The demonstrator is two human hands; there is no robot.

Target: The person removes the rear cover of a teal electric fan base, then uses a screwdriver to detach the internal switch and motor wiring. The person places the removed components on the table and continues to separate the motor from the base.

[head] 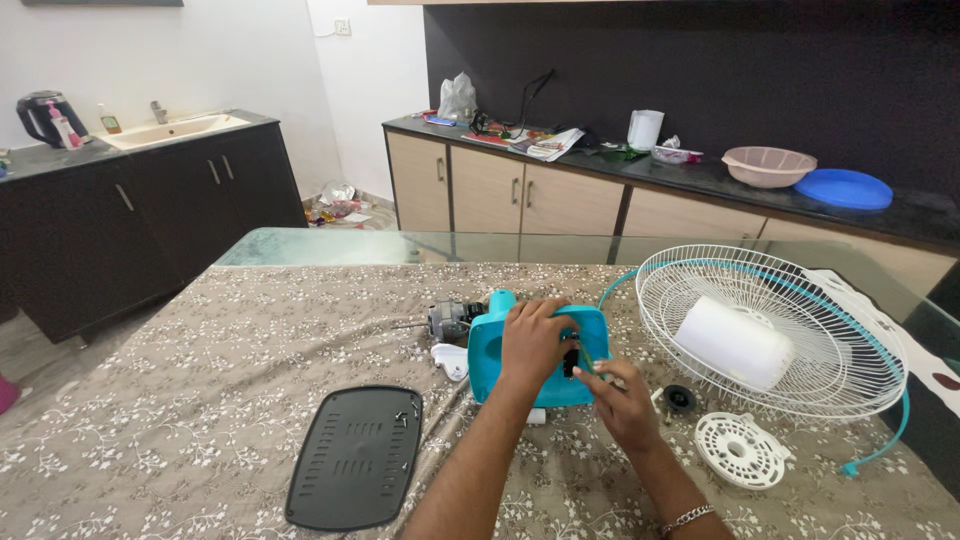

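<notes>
left hand (533,340): palm down on top of the teal fan housing (490,352), fingers curled over its upper edge, so it's gripping the housing and pinning it in place

right hand (622,400): at the housing's lower right corner, fingertips pinched narrow around something small and dark. Can't tell what the little piece is, too tiny. There's a bracelet on that wrist

teal fan housing: sits mid-table on the floral tablecloth (200,400), pretty much dead centre in front of the person

motor (452,318): grey metal lump sticking out of the housing's left side, touching it

black cover plate (355,457): flat, rounded corners, lying to the lower left, apart from the housing

white fan guard (830,300): big wire cage with teal rim, off to the right, a white cylindrical part (735,343) resting inside it

white round disc (740,449): slotted, just below the guard

small black ring (680,397): between the right hand and the disc

background: counter with a pink bowl (768,166) and a blue lid (845,188)
</notes>
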